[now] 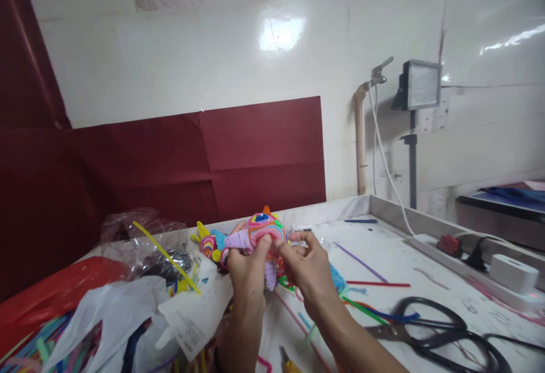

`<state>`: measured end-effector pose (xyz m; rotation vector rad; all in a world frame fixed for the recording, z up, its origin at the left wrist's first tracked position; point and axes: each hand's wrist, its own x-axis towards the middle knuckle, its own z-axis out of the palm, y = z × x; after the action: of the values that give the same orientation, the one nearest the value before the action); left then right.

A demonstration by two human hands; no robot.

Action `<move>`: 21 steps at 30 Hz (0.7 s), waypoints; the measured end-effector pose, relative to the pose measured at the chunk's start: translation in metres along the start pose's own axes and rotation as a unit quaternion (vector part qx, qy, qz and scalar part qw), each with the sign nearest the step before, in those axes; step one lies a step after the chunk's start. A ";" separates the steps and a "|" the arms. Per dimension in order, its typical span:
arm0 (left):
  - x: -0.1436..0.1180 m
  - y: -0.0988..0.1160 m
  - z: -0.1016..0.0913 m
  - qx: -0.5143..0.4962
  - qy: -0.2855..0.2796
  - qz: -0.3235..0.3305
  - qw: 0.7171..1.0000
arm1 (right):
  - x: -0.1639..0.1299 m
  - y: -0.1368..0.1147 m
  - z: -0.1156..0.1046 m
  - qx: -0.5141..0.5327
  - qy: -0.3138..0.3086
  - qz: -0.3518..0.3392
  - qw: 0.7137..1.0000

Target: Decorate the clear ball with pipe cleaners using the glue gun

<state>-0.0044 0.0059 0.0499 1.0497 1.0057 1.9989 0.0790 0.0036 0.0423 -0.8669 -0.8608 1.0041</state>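
Note:
A small toy figure [264,227] wound from pink, blue, green and orange pipe cleaners is lifted above the white table [392,259]. My left hand [247,268] grips it from below, thumb on its round head. My right hand [307,264] pinches its right side with fingertips. A lilac pipe-cleaner part sticks out to the left of the head. A second, smaller pipe-cleaner figure [208,242] with yellow ears lies just behind my left hand.
Large black scissors [438,327] lie at the right front. Loose pipe cleaners [361,262] are scattered over the table. Plastic bags [128,305] with more pipe cleaners fill the left. A white power strip [511,273] and lamp stand [412,151] sit at the right edge.

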 end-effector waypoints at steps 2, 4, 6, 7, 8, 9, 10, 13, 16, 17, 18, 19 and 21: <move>0.000 0.000 0.000 0.002 0.000 -0.003 1.000 | 0.001 0.002 -0.001 -0.007 0.004 -0.001 1.000; 0.001 0.000 0.001 0.005 -0.003 -0.006 1.000 | 0.001 0.001 -0.001 -0.008 -0.006 0.003 1.000; 0.001 -0.001 0.001 0.001 -0.007 -0.006 1.000 | 0.000 -0.001 -0.001 0.000 -0.017 0.005 1.000; 0.001 -0.001 0.001 0.000 -0.009 -0.006 1.000 | -0.001 -0.002 -0.001 0.004 -0.020 0.005 1.000; 0.000 -0.002 0.001 0.002 -0.010 -0.004 1.000 | -0.002 -0.003 -0.001 0.008 -0.021 0.004 1.000; 0.000 -0.002 0.001 0.005 -0.010 -0.001 1.000 | -0.002 -0.004 0.000 0.011 -0.019 0.002 1.000; 0.000 -0.002 0.001 0.006 -0.010 -0.001 1.000 | -0.003 -0.005 0.000 0.014 -0.016 0.002 1.000; -0.001 -0.001 0.001 0.000 -0.014 -0.004 1.000 | -0.003 -0.006 0.000 0.023 -0.011 0.006 1.000; -0.002 -0.001 0.002 -0.010 -0.013 -0.024 1.000 | -0.003 -0.004 -0.001 0.024 -0.007 0.010 1.000; -0.002 -0.001 0.003 -0.010 -0.013 -0.032 0.999 | -0.003 -0.004 -0.001 0.023 -0.005 0.011 1.000; -0.001 -0.001 0.003 -0.010 -0.014 -0.036 0.999 | -0.003 -0.003 -0.002 0.023 -0.003 0.012 1.000; -0.001 -0.002 0.003 -0.008 -0.017 -0.038 0.999 | -0.002 -0.002 -0.002 0.022 -0.002 0.014 1.000; 0.000 -0.004 0.003 -0.005 -0.025 -0.036 0.999 | -0.002 -0.002 -0.003 0.021 -0.002 0.020 1.000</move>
<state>-0.0013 0.0087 0.0477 1.0383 0.9920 1.9103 0.0821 0.0008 0.0421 -0.8488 -0.8265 1.0552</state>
